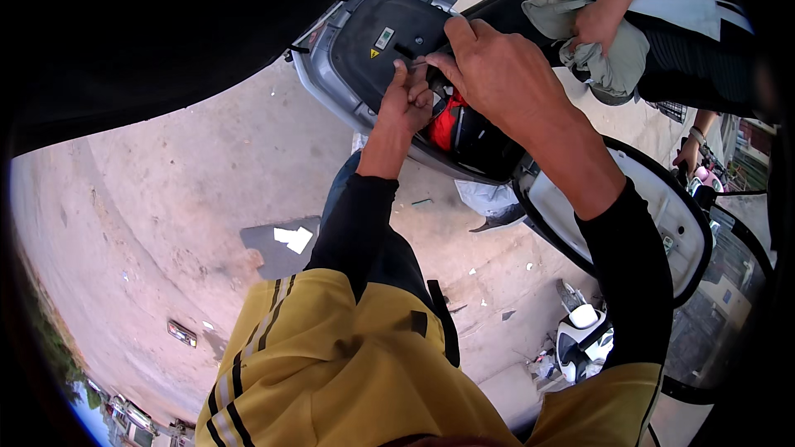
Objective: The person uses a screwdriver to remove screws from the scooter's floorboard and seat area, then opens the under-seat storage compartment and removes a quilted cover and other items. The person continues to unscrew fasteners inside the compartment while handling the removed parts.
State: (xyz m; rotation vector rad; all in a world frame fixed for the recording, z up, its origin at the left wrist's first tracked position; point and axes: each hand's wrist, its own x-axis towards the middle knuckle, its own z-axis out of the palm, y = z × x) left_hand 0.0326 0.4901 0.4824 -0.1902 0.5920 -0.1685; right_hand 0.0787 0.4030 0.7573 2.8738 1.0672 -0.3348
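Observation:
My left hand (406,106) is closed, its thumb and curled fingers pinched together over the edge of a scooter's open under-seat compartment (476,149). My right hand (505,74) reaches in from the right, fingers bent, its thumb tip close to the left fingertips. Something thin and pale seems to lie between the two hands, too small to name. Beside them is the scooter's dark panel (356,41), with a small label and a yellow warning triangle. Below the right hand, a red item (445,124) lies in the compartment; the hand hides part of the inside.
The raised seat lid (629,215) stands to the right. Another person's hand (598,26) holds a grey-green cloth (617,58) at upper right. A dark flat mat (277,252) with white paper (294,238) lies on the ground. A white scooter (584,339) stands at lower right.

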